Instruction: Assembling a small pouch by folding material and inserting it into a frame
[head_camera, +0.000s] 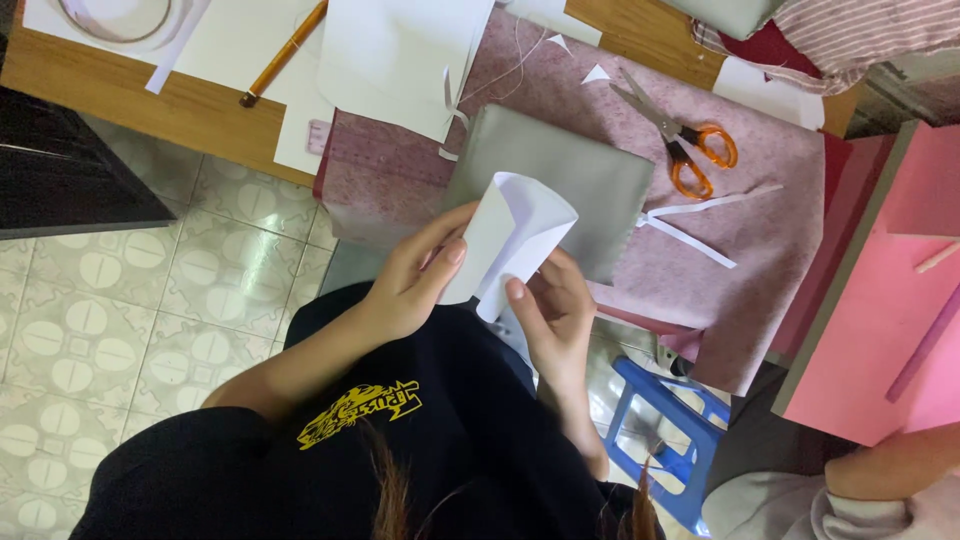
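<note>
Over grey fabric (560, 175), white curled paper (515, 235), left hand (415, 275), right hand (555, 310), both grips pinching it.

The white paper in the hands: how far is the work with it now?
Cutting looks done: paper strips and small offcuts lie on the pink cloth, with the orange-handled scissors set down. In hand: the left hand and right hand bend the white paper into a curve. It remains loosely folded, not flat or fastened.

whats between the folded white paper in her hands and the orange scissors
In the head view, a folded grey cloth lies between the white paper and the orange-handled scissors, on the pink fabric.
</note>
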